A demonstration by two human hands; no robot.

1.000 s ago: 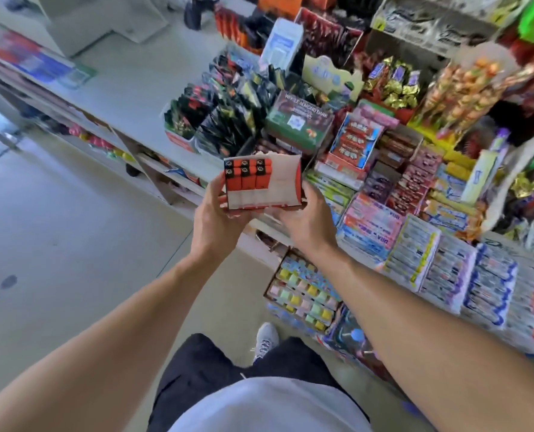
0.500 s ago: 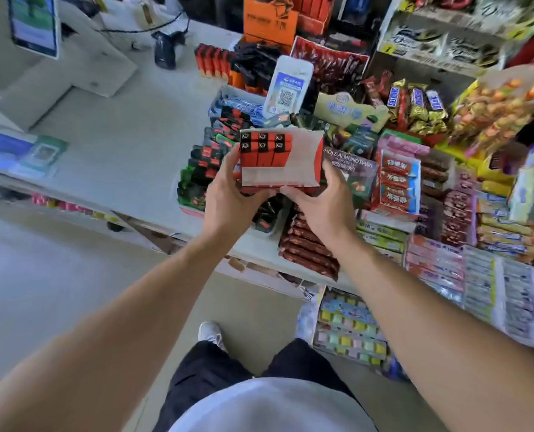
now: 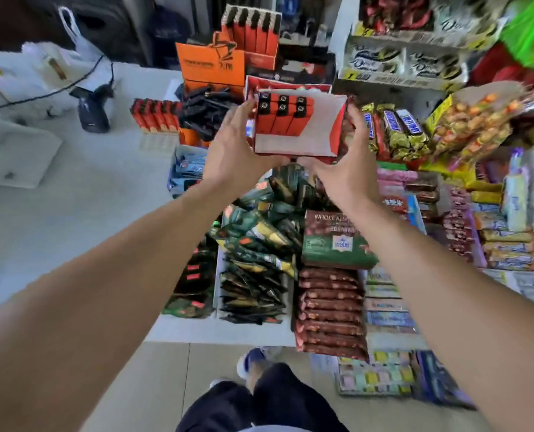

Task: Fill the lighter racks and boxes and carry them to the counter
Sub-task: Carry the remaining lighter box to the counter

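"WHOLE" on green box

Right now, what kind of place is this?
Most likely a small shop's checkout counter: snack bars and candy packed in display boxes, a handheld scanner on a cord, and lighter racks at the back.

The left hand and right hand hold a box with 6 lighters in its left part, above the counter, with a scanner far left and candy bars just right.
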